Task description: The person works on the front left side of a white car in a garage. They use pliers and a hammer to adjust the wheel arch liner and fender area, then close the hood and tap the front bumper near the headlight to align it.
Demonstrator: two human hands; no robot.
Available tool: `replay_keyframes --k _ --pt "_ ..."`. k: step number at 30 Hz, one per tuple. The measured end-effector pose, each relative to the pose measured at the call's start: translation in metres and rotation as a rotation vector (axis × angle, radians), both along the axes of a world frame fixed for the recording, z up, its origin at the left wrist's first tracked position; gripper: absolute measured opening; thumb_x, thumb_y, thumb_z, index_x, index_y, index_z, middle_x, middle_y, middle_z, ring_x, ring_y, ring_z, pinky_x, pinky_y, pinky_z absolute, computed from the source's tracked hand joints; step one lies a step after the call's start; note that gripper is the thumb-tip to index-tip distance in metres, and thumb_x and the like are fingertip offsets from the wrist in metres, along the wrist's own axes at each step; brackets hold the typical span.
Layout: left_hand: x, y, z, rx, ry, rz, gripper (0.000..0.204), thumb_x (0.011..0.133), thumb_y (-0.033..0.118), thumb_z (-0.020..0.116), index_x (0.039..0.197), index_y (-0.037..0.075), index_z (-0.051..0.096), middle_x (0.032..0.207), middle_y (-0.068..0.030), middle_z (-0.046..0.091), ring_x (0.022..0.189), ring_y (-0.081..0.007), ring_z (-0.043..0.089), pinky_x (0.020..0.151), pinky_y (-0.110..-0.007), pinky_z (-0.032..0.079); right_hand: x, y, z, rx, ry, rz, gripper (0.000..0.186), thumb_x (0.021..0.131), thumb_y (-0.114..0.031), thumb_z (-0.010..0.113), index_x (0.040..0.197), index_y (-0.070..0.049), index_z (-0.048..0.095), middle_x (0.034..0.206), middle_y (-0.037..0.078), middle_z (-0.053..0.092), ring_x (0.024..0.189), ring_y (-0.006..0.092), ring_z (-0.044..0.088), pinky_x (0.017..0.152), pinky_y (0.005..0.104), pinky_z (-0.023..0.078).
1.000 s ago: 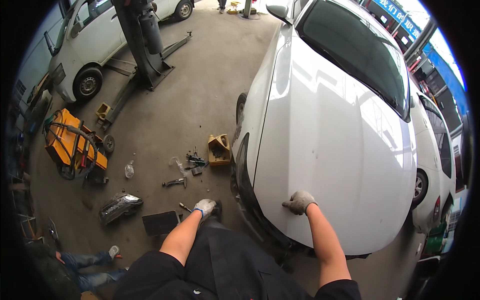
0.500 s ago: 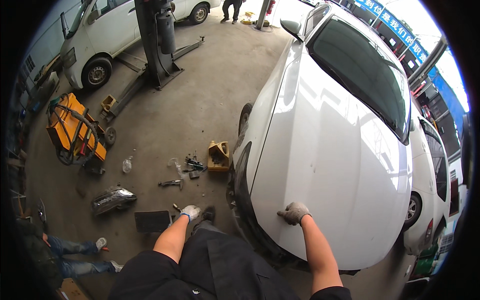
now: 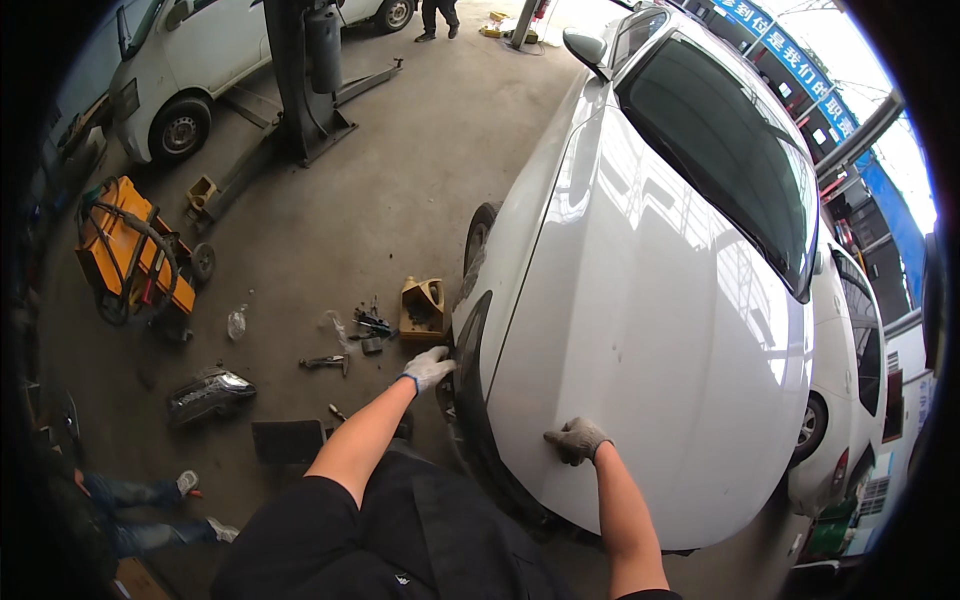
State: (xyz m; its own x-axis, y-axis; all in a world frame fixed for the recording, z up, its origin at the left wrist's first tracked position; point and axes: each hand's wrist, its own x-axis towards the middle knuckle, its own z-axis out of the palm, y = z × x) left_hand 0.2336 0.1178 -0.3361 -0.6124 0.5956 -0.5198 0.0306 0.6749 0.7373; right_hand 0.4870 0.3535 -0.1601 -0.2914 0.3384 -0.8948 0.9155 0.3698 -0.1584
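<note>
The white car's bonnet (image 3: 640,360) fills the middle right, closed. My right hand (image 3: 580,441), in a grey work glove, rests on its front part. One digit points left and the other fingers curl under; whatever they may hold is hidden. My left hand (image 3: 429,369), in a pale glove with a blue cuff, reaches to the dark headlight area (image 3: 473,340) at the car's front corner. Its fingers are stretched out and their tips meet the car's edge. Nothing shows in that hand. A hammer (image 3: 326,362) lies on the floor left of it.
A cut-open yellow jug (image 3: 422,309) stands beside the car, near small dark parts (image 3: 373,323). A headlight unit (image 3: 211,393) and a black panel (image 3: 287,441) lie left. Beyond are an orange wheeled machine (image 3: 135,250) and a lift post (image 3: 290,80). A person's legs (image 3: 150,510) show lower left.
My left hand has moved up and right from above the floor to the car's front corner. My right hand stays on the bonnet in much the same pose. The view has shifted slightly.
</note>
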Motion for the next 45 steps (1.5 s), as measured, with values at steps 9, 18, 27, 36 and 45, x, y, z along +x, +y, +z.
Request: replay_keyframes --k 9,18,27,36,45 --pt "-0.052 0.11 0.02 0.088 0.11 -0.082 0.092 0.078 0.048 0.065 0.152 0.001 0.036 0.153 -0.0274 0.041 0.142 -0.0398 0.039 0.117 -0.042 0.032 -0.005 0.012 -0.008 -0.067 -0.059 -0.048 0.049 0.088 -0.047 0.068 0.087 0.003 0.07 0.07 0.011 0.07 0.057 0.0209 0.067 0.057 0.0345 0.057" --pt "-0.076 0.153 -0.006 0.061 0.171 -0.035 0.084 0.086 0.046 0.056 0.15 -0.002 0.031 0.159 -0.0295 0.027 0.147 -0.0437 0.028 0.12 -0.045 0.028 -0.009 0.018 -0.009 -0.104 -0.09 -0.041 0.047 0.088 -0.047 0.066 0.079 -0.001 0.07 0.068 0.009 0.069 0.056 0.0188 0.066 0.057 0.0327 0.056" --pt "-0.07 0.164 0.002 -0.014 0.207 -0.063 0.084 0.093 0.047 0.049 0.154 -0.004 0.023 0.162 -0.0292 0.018 0.149 -0.0418 0.023 0.122 -0.043 0.022 -0.014 0.022 -0.008 -0.108 -0.089 -0.052 0.049 0.09 -0.047 0.065 0.071 -0.002 0.069 0.064 0.008 0.068 0.054 0.017 0.065 0.056 0.0322 0.055" --pt "-0.042 0.189 0.059 -0.015 0.388 -0.23 0.085 0.097 0.048 0.049 0.156 -0.005 0.018 0.164 -0.0261 0.016 0.154 -0.037 0.011 0.126 -0.044 0.012 -0.01 0.024 -0.013 -0.127 -0.1 -0.054 0.05 0.09 -0.048 0.064 0.07 -0.002 0.069 0.065 0.007 0.068 0.054 0.0166 0.065 0.056 0.0316 0.055" --pt "-0.083 0.197 0.005 -0.011 0.347 -0.073 0.083 0.098 0.05 0.047 0.154 -0.007 0.021 0.162 -0.0293 0.018 0.153 -0.0388 0.015 0.125 -0.04 0.014 -0.01 0.024 -0.014 -0.115 -0.105 -0.073 0.048 0.091 -0.047 0.064 0.072 -0.003 0.07 0.065 0.007 0.068 0.055 0.0166 0.065 0.058 0.0314 0.056"
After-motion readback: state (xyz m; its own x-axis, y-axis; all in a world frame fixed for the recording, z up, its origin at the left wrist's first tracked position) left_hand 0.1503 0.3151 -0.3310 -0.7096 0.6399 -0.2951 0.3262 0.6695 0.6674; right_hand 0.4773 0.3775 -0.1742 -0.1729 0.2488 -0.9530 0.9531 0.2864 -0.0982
